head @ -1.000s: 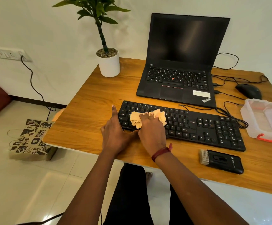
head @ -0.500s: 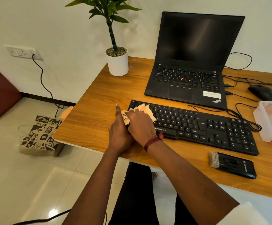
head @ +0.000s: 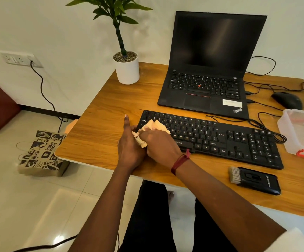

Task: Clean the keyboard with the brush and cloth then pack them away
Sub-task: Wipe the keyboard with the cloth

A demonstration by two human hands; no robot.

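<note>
A black keyboard (head: pixel 220 140) lies across the wooden desk (head: pixel 102 128). My right hand (head: pixel 158 142) presses a crumpled beige cloth (head: pixel 154 125) onto the keyboard's left end, fingers curled over it. My left hand (head: pixel 129 144) holds the keyboard's left edge, with the thumb pointing straight up along the desk. The black cleaning brush (head: pixel 254 180), grey bristles to the left, lies on the desk in front of the keyboard's right half.
An open black laptop (head: pixel 209 70) stands behind the keyboard. A potted plant (head: pixel 126 68) is at the back left. A clear plastic box (head: pixel 300 133) with a red clasp and a mouse (head: pixel 287 100) sit at the right, with cables between. A paper bag (head: pixel 42 153) stands on the floor.
My right hand has wiped the cloth leftward across the keys to the keyboard's left end, close against my left hand. The view has shifted left.
</note>
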